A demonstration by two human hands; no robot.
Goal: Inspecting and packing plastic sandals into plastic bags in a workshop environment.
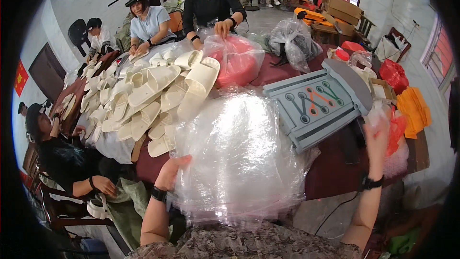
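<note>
A wide pile of clear plastic bags (235, 158) lies in front of me and hangs over the table's near edge. At its left edge is my left hand (172, 170), closed on the plastic, its fingers partly hidden by the bags. My right hand (376, 139) is raised off to the right, beside a grey-blue plastic stool (318, 108) that lies tipped on the table. Its fingers are stretched up, slightly blurred, and I see nothing held in them. Left of the bags is a heap of cream slippers (153, 86).
Across the table a person in black (213, 5) handles a bag of pink material (235, 60). More people work along the left side, one seated close by (62, 148). Red and orange bags (414, 110) crowd the right end. Dark red cloth (330, 177) covers the table.
</note>
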